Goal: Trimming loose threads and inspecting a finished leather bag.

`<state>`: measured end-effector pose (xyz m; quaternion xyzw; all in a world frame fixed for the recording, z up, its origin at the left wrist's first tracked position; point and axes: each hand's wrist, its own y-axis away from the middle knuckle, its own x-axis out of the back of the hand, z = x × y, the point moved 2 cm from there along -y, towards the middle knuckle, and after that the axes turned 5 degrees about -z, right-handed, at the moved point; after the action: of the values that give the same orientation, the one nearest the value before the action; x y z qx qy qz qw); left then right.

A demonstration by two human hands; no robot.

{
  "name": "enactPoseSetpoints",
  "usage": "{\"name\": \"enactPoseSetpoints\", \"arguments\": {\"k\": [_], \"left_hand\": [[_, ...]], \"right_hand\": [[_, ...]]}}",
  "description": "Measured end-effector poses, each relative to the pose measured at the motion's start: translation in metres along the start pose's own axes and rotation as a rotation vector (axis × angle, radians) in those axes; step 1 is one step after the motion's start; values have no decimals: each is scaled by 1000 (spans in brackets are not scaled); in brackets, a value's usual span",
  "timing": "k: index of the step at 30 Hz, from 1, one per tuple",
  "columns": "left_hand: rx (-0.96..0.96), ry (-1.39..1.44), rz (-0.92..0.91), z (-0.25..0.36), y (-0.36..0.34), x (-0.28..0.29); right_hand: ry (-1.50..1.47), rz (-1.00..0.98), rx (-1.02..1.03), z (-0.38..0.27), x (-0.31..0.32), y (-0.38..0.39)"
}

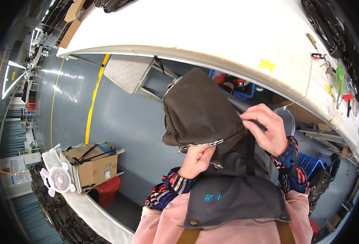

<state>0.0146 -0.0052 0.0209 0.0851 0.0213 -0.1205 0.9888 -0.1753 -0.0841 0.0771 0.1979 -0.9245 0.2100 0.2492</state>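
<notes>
An olive-brown fabric bag (200,110) with metal zips and clips hangs tilted in front of my chest, over my dark grey apron (236,203). My left hand (198,158) grips its lower edge beside a zip pull (216,142), its fingertips partly hidden by the bag. My right hand (265,126) is closed in a pinch at the bag's right edge, where a smooth dark grey piece shows behind it; exactly which layer is between the fingertips is hard to tell.
A white worktable (179,24) spans ahead and right, with green-handled tool (339,79) and hanging cord. Beneath are a padded stool (126,71) and blue crate (242,92). Behind left stand a cardboard box (98,168) and fan (59,179); another blue crate (309,164) lies right.
</notes>
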Motion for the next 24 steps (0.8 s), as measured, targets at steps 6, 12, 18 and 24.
{"name": "enactPoseSetpoints", "arguments": {"k": [6,12,18,24], "left_hand": [[-132,-251,-44,11,-7,-9],[-259,-495,-8,9,-13,-17],[-225,-639,-90,8,-13,-23],[-162,-694,-121,10,-12,-26]], "right_hand": [[102,-39,104,-32,-29,11],[161,-6,63,-31,-32,18],[233,-33,13,-32,-31,20],[306,-55,-9,-34,-33,21]]}}
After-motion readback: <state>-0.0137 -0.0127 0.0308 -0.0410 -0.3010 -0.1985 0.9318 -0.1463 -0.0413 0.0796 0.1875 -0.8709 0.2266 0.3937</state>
